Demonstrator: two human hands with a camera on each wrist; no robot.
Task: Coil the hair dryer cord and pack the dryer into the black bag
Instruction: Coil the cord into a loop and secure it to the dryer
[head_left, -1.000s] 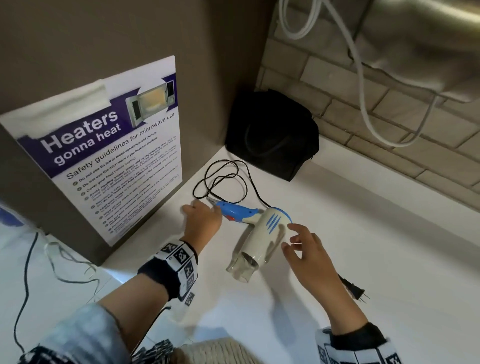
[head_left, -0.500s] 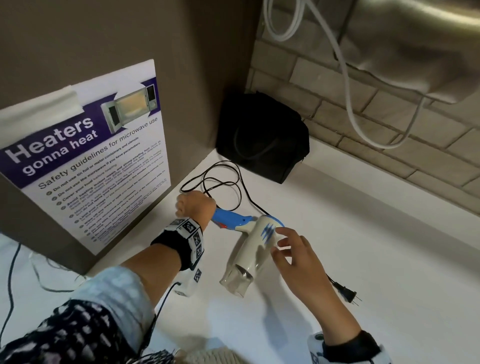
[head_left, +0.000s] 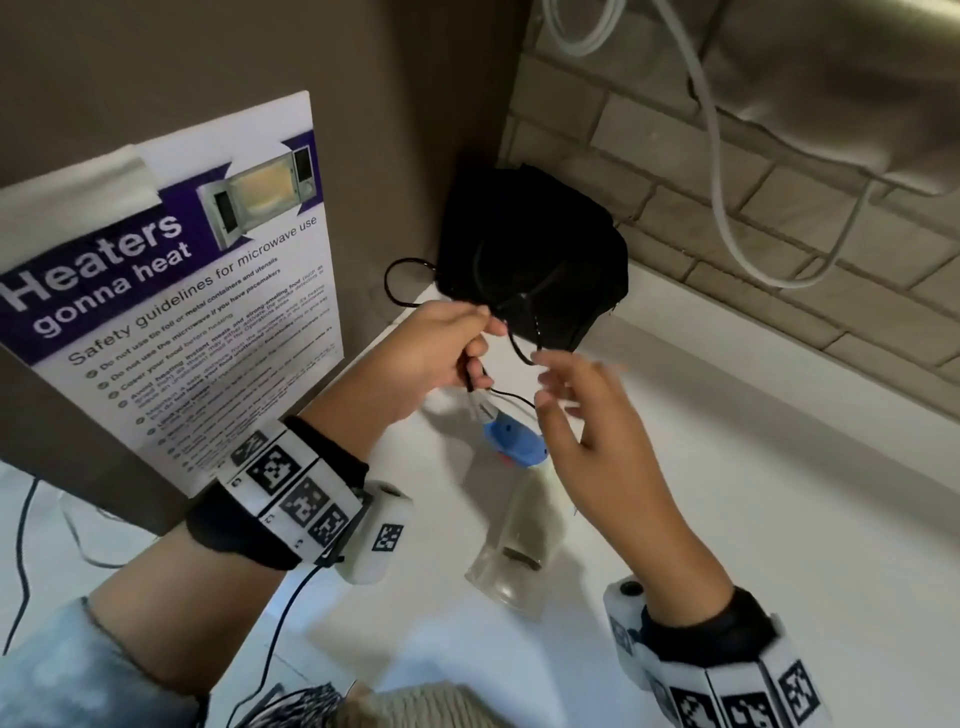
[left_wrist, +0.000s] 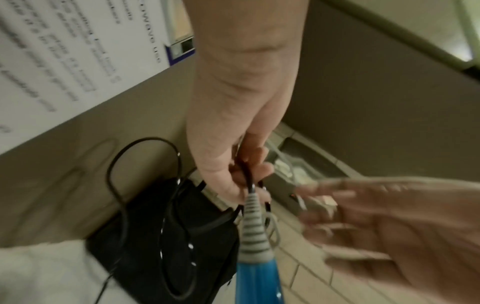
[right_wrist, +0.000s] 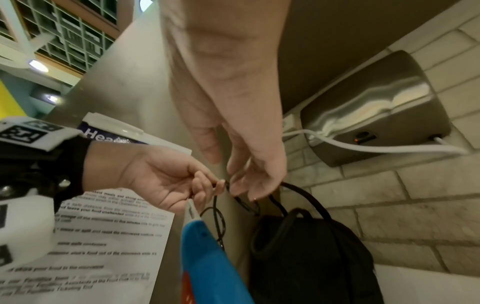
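Note:
The hair dryer hangs handle-up from its black cord (head_left: 519, 353), its blue handle (head_left: 511, 441) above its pale barrel (head_left: 514, 551); whether the barrel touches the white counter (head_left: 727, 519) I cannot tell. My left hand (head_left: 480, 332) pinches the cord just above the grey ribbed strain relief (left_wrist: 253, 226), and cord loops trail toward the black bag (head_left: 535, 260) in the corner. My right hand (head_left: 545, 384) is blurred, its fingers loosely spread, fingertips (right_wrist: 249, 191) at a cord loop without gripping it. The plug is hidden.
A microwave safety poster (head_left: 171, 312) is taped to the brown panel on the left. A brick wall (head_left: 779, 260) backs the counter, with a steel wall unit (head_left: 857, 104) and its white cable (head_left: 722, 208) above. Thin dark cables (head_left: 21, 561) hang at lower left.
My left hand has risen off the counter with the cord, lifting the dryer's handle end. My right hand left the dryer body and moved up to the cord loop.

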